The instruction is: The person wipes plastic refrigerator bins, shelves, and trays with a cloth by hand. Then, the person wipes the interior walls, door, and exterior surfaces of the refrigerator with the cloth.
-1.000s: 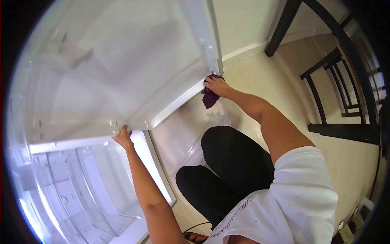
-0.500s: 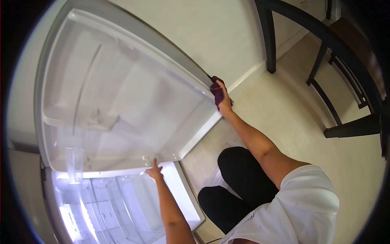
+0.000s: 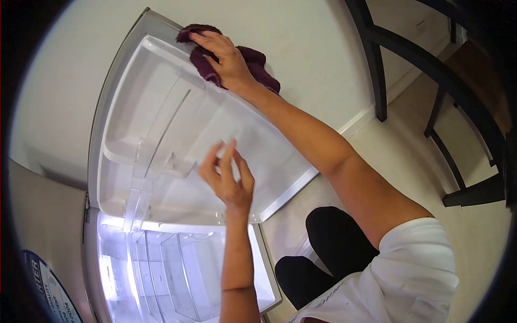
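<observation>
A dark purple cloth [image 3: 257, 63] is bunched over the upper edge of the open fridge door [image 3: 226, 113]. My right hand [image 3: 226, 59] presses it there, fingers curled over the fabric, which hides part of the edge. My left hand [image 3: 229, 175] is held in front of the door's white inner panel, fingers spread and slightly blurred, with nothing in it. A clear plastic door shelf [image 3: 139, 196] runs across the panel to its left. Below, the lit fridge compartment [image 3: 177, 269] shows transparent shelves.
A dark wooden chair [image 3: 379, 81] stands at the right on the pale floor [image 3: 406, 167]. Behind the door is a light wall [image 3: 307, 48]. At lower left, a grey door panel [image 3: 48, 215] carries a blue-and-white sticker [image 3: 51, 290]. My bent knees [image 3: 336, 234] are close below the door.
My right hand has slid the cloth up and left along the door's edge. My left hand has left the door's lower inner edge and risen in front of the panel.
</observation>
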Demonstrator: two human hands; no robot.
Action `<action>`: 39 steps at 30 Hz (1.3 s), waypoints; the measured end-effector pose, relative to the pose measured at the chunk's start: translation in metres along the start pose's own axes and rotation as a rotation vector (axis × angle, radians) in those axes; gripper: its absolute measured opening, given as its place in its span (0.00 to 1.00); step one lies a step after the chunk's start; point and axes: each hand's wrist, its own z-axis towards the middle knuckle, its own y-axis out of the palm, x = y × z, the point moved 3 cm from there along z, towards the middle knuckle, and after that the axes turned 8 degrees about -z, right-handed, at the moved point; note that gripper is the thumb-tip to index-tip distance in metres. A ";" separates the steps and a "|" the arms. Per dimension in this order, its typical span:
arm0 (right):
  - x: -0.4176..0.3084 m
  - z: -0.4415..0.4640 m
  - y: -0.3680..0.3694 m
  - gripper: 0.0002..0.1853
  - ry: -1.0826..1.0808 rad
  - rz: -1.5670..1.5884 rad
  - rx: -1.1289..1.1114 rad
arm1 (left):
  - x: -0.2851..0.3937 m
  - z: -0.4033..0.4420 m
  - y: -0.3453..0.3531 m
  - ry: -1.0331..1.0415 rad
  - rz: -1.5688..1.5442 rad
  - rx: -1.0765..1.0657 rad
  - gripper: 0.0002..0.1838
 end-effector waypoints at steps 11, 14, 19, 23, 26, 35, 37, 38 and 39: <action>0.128 -0.336 -0.123 0.24 0.842 -0.223 0.023 | -0.019 0.111 -0.015 0.087 0.495 -0.006 0.41; 0.098 -0.296 -0.111 0.22 0.681 -0.443 0.015 | -0.029 0.109 -0.012 0.051 0.522 0.015 0.38; 0.033 -0.109 -0.049 0.23 0.168 -0.289 0.025 | -0.026 0.110 -0.013 0.076 0.501 0.034 0.35; -0.003 0.025 0.011 0.22 -0.067 -0.065 0.202 | -0.030 0.110 -0.014 0.041 0.467 0.021 0.35; -0.022 0.090 0.043 0.19 -0.177 -0.059 0.239 | -0.031 0.110 -0.013 0.040 0.459 0.008 0.35; 0.021 -0.028 -0.018 0.16 0.020 -0.041 0.038 | -0.052 0.105 -0.006 0.295 0.742 0.122 0.38; 0.054 -0.095 -0.049 0.19 0.172 -0.059 -0.105 | -0.060 0.106 -0.005 0.330 0.761 0.131 0.39; 0.072 -0.129 -0.066 0.16 0.164 -0.154 0.007 | -0.061 0.106 -0.006 0.370 0.797 0.146 0.40; 0.075 -0.159 -0.086 0.16 0.220 -0.226 -0.059 | -0.065 0.107 -0.006 0.416 0.836 0.170 0.40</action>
